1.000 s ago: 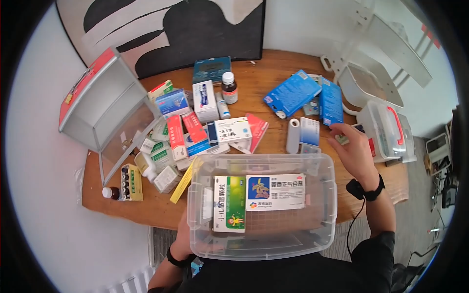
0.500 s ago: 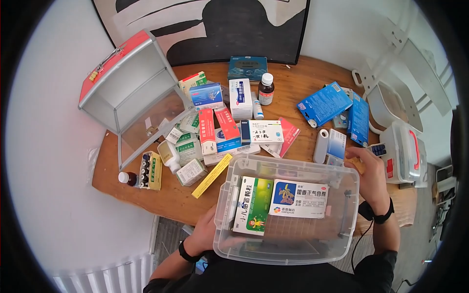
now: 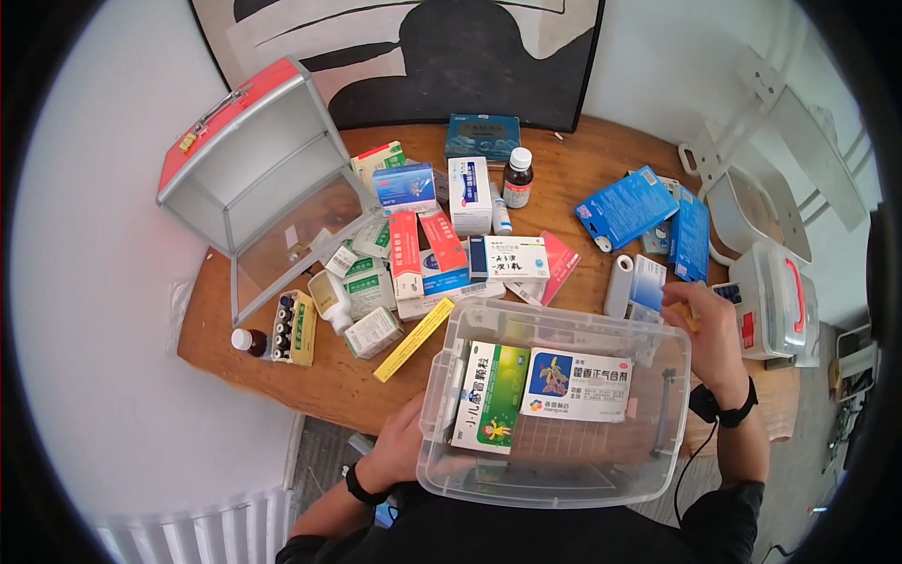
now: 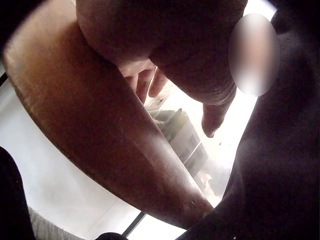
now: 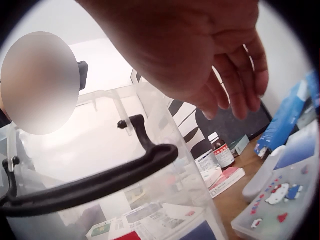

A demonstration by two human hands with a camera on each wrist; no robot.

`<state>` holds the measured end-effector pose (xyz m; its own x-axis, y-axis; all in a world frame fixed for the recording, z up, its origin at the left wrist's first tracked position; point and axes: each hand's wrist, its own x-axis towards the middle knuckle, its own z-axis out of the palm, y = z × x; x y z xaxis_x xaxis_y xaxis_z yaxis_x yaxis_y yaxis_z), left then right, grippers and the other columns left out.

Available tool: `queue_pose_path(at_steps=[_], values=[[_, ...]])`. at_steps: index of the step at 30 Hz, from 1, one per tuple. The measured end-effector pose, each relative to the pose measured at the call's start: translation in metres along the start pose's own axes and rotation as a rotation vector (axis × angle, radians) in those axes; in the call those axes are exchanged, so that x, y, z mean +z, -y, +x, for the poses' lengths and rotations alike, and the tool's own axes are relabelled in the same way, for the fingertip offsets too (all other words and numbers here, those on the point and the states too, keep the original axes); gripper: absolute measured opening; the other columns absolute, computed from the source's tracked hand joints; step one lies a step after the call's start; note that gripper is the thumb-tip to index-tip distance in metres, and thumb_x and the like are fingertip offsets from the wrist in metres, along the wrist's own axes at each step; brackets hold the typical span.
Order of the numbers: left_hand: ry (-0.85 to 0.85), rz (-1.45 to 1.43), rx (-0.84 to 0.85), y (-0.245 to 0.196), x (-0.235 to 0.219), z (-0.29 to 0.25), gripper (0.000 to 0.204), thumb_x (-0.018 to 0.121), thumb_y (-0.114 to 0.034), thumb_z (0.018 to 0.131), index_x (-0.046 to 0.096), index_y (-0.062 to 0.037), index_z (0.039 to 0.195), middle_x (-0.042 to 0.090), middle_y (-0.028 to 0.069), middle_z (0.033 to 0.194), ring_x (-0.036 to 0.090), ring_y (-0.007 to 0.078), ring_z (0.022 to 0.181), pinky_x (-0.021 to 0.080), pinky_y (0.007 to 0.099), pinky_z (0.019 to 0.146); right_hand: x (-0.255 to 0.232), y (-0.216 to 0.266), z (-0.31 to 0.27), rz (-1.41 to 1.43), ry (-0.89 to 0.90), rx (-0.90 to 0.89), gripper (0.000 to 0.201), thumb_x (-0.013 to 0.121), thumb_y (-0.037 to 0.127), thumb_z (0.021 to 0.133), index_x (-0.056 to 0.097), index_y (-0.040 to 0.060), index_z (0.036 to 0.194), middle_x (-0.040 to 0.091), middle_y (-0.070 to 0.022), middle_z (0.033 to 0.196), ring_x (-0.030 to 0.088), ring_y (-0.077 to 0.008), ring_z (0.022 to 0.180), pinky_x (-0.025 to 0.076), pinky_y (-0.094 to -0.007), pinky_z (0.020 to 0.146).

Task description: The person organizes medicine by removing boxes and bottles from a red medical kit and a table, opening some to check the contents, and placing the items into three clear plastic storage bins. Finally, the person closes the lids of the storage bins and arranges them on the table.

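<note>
A clear plastic bin (image 3: 554, 484) spans the front of the head view, holding a green and white box (image 3: 493, 399) and a white and blue box (image 3: 578, 387). My left hand (image 3: 399, 446) is at its left side; part of the hand is hidden behind the bin, and the left wrist view shows extended fingers. Beyond the bin's right edge, my right hand (image 3: 709, 329) is beside a white and blue box (image 3: 647, 282). In the right wrist view, the right hand (image 5: 215, 65) has loosely bent fingers with nothing between them, above the bin's black handle (image 5: 100, 182).
Medicine boxes and bottles crowd the wooden table (image 3: 554, 141) beyond the bin. An open red-lidded case (image 3: 272, 160) stands at left. Blue boxes (image 3: 628, 209) lie at back right, near a clear box with a red handle (image 3: 775, 301). A yellow box (image 3: 413, 340) lies left of the bin.
The head view has shifted, putting the table's things farther right. My right hand has drawn slightly back toward the bin, away from the blue boxes. The bin has turned slightly.
</note>
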<state>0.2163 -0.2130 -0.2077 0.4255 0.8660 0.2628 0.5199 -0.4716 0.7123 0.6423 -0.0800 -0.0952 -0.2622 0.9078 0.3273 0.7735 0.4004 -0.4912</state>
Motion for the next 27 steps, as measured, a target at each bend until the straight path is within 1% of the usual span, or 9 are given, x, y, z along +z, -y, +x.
queue_pose_path(at_steps=[2,4,9,12,16,21,23,24,27], values=[[-0.007,-0.014,0.021,0.002,0.0,0.0,0.088,0.098,-0.042,0.081,0.061,0.0047,0.146,0.068,0.0262,0.136,0.073,0.0429,0.121,0.062,0.0455,0.1,-0.004,0.003,0.016,-0.014,0.007,-0.019,0.028,0.082,0.001,0.092,0.075,-0.0006,0.119,0.079,-0.018,0.101,0.077,-0.035,0.095,0.06,-0.0415,0.084],[-0.009,-0.025,0.043,0.002,-0.001,0.001,0.088,0.098,-0.042,0.081,0.061,0.0054,0.146,0.068,0.027,0.137,0.073,0.0433,0.121,0.062,0.0452,0.099,-0.012,0.021,0.048,-0.023,0.074,0.015,0.023,0.079,0.0,0.093,0.076,-0.0005,0.116,0.079,-0.0156,0.097,0.076,-0.0282,0.088,0.06,-0.0384,0.082],[-0.066,-0.06,0.049,-0.001,0.001,0.0,0.087,0.097,-0.038,0.081,0.06,0.0067,0.146,0.066,0.0286,0.142,0.071,0.044,0.125,0.06,0.0464,0.103,-0.003,0.08,0.159,-0.076,0.272,-0.201,0.024,0.079,0.02,0.098,0.079,-0.0022,0.108,0.077,-0.0187,0.09,0.075,-0.0294,0.082,0.059,-0.0408,0.079],[-0.1,-0.069,0.069,0.001,-0.002,-0.002,0.088,0.096,-0.036,0.081,0.059,0.0068,0.148,0.065,0.0287,0.144,0.07,0.0443,0.127,0.06,0.0468,0.105,0.044,0.118,0.22,-0.252,0.492,-0.159,0.046,0.077,0.04,0.099,0.078,-0.0065,0.095,0.077,-0.0214,0.086,0.075,-0.0361,0.081,0.06,-0.0436,0.079],[-0.078,-0.083,0.02,0.0,0.0,-0.003,0.092,0.097,-0.036,0.08,0.057,0.0067,0.151,0.065,0.0274,0.146,0.069,0.0439,0.128,0.059,0.0472,0.106,0.129,0.128,0.258,-0.351,0.579,-0.201,0.08,0.068,0.064,0.1,0.074,-0.0133,0.08,0.074,-0.0285,0.078,0.078,-0.0409,0.077,0.064,-0.046,0.073],[-0.074,-0.057,0.107,0.012,0.002,-0.006,0.094,0.098,-0.035,0.079,0.056,0.0075,0.152,0.064,0.0282,0.147,0.069,0.0435,0.128,0.059,0.047,0.106,0.175,0.124,0.269,-0.289,0.642,-0.133,0.082,0.072,0.067,0.095,0.074,-0.0139,0.079,0.075,-0.0278,0.077,0.079,-0.0349,0.065,0.063,-0.0421,0.054],[-0.071,-0.092,0.121,0.008,-0.003,0.0,0.092,0.097,-0.034,0.081,0.057,0.0068,0.152,0.064,0.0278,0.147,0.069,0.0436,0.128,0.059,0.0474,0.106,0.175,0.121,0.27,-0.203,0.623,-0.114,0.075,0.073,0.06,0.094,0.075,-0.0144,0.083,0.077,-0.0283,0.084,0.079,-0.0352,0.067,0.064,-0.042,0.054],[-0.053,-0.135,0.097,0.009,0.0,-0.002,0.092,0.097,-0.033,0.081,0.055,0.0065,0.153,0.062,0.0279,0.149,0.068,0.0438,0.129,0.058,0.0478,0.108,0.171,0.136,0.267,-0.24,0.659,0.104,0.07,0.075,0.056,0.093,0.077,-0.0139,0.089,0.077,-0.0285,0.088,0.08,-0.0353,0.067,0.066,-0.0407,0.054],[-0.042,-0.148,0.093,0.012,-0.001,-0.003,0.093,0.095,-0.03,0.082,0.052,0.0057,0.157,0.059,0.0277,0.154,0.066,0.0436,0.134,0.056,0.0483,0.112,0.175,0.122,0.271,-0.239,0.664,0.013,0.07,0.075,0.056,0.092,0.078,-0.014,0.094,0.078,-0.0298,0.093,0.08,-0.0347,0.069,0.067,-0.039,0.056]])
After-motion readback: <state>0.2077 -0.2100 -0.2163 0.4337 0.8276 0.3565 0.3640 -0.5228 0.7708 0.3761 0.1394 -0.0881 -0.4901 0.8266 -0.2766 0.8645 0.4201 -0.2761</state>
